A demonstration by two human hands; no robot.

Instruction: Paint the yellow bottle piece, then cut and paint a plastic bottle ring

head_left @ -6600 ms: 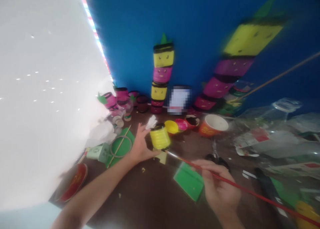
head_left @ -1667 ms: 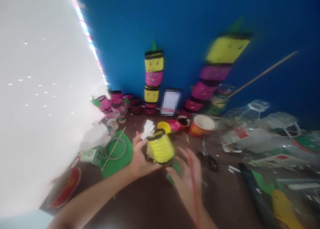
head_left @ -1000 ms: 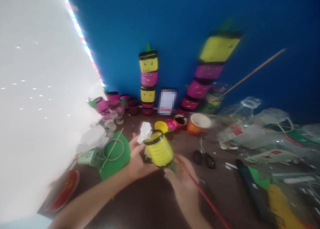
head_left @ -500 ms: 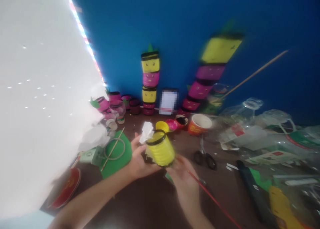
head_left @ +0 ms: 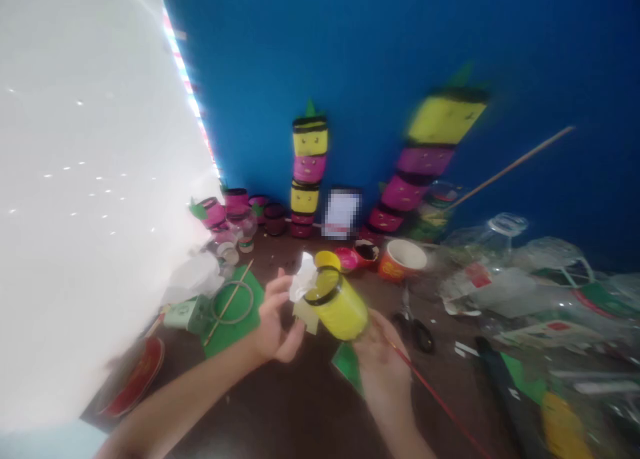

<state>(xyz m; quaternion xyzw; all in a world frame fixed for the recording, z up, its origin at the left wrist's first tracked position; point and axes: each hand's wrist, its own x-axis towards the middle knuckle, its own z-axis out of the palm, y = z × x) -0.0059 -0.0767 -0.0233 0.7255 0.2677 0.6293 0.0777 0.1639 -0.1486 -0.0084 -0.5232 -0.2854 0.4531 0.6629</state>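
My right hand (head_left: pixel 385 362) is wrapped round the lower end of a yellow painted container (head_left: pixel 343 309), open at the top with a black band round its rim. It is tilted, its mouth toward the upper left. A thin red stick (head_left: pixel 430 384) runs from the right hand toward the lower right; its far tip is hidden. On the other side my left hand (head_left: pixel 277 322) has a crumpled white tissue (head_left: pixel 303 279) at its curled fingers, close to the rim. A beige flap (head_left: pixel 307 317) shows by the left thumb, which stands apart from the container.
Scissors (head_left: pixel 414 322) lie right of the hands, with a paper cup (head_left: pixel 404 259) behind. Plastic bottles (head_left: pixel 505 245) crowd the right side. Green sheet (head_left: pixel 235 319) lies left. Decorated stacks (head_left: pixel 309 172) stand against the blue wall (head_left: pixel 365 59).
My left hand has drawn away from the yellow container's side, the tissue staying with it. The right hand has moved the container slightly right and tilted it further. The whole view has shifted a little.
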